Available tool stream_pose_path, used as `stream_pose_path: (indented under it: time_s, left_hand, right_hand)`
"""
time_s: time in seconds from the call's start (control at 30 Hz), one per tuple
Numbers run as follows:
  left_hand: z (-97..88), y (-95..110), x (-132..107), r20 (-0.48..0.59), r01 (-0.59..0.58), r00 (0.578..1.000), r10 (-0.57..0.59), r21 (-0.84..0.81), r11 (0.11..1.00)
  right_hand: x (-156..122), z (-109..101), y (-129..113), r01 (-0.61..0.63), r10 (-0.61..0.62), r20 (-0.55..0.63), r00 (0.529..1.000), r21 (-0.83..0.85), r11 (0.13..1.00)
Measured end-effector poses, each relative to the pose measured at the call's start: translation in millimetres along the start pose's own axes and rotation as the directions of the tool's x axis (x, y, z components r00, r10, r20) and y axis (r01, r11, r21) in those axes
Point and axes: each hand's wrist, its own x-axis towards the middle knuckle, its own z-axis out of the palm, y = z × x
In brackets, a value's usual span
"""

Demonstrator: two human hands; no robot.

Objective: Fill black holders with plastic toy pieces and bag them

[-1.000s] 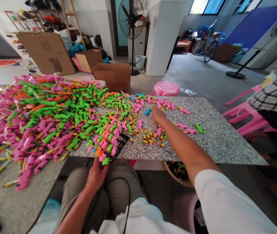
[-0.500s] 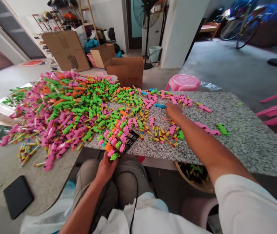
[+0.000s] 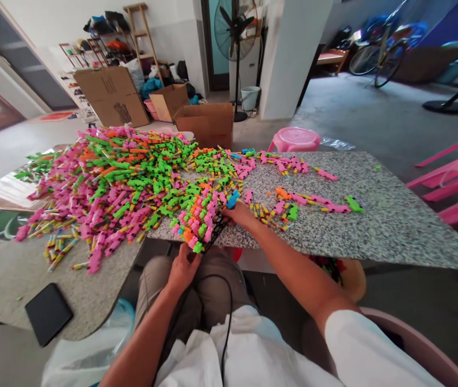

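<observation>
My left hand [image 3: 183, 264] grips the near end of a black grid rack [image 3: 216, 231], held tilted at the table edge above my lap. Rows of small animal-shaped plastic pieces [image 3: 200, 215] in pink, green and orange stand in the rack. My right hand [image 3: 239, 214] is closed at the rack's far right side, with a blue animal-shaped piece [image 3: 232, 199] at its fingertips. Just right of it lie short yellow-and-red banded sticks [image 3: 264, 215]. A big heap of pink, green and orange pieces on banded sticks [image 3: 108, 183] covers the table's left part.
The speckled stone table [image 3: 393, 209] carries a line of pink pieces [image 3: 317, 204] on the right. A black flat case [image 3: 49, 314] lies at lower left. Beyond the table stand a pink stool [image 3: 295, 140], an open cardboard box [image 3: 204, 123] and a fan [image 3: 237, 32].
My right hand has come back from the table's far side to the rack, bringing the blue piece. My left hand stays on the rack. The view has shifted slightly.
</observation>
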Motion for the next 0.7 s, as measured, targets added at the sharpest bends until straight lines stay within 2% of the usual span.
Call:
stream_pose_path:
  time_s: [0.07,0.13,0.23,0.3,0.4,0.7]
  left_hand:
    - [-0.3,-2,0,0.007,-0.009,1.000,0.009,-0.006,1.000]
    - [-1.1,-3,-1,0.020,-0.015,1.000,0.015,-0.012,1.000]
    - [-2.7,-4,-2,0.039,-0.017,0.999,0.017,-0.019,1.000]
    - [-3.6,-4,-2,0.048,-0.014,0.999,0.015,-0.021,1.000]
    - [-4.5,-4,-2,0.064,-0.011,0.998,0.013,-0.030,0.999]
    - [-4.2,-7,-1,0.087,-0.009,0.996,0.016,-0.086,0.996]
  right_hand:
    - [2,6,-2,0.016,-0.015,0.016,1.000,-0.043,0.999]
    - [2,10,-4,0.075,-0.074,0.012,0.997,-0.189,0.979]
    - [2,15,-6,0.156,-0.195,-0.039,0.980,-0.458,0.875]
    - [3,16,-7,0.163,-0.241,-0.072,0.968,-0.551,0.818]
    - [4,16,-6,0.162,-0.256,-0.072,0.964,-0.602,0.782]
    - [1,16,-10,0.213,-0.289,0.020,0.957,-0.724,0.656]
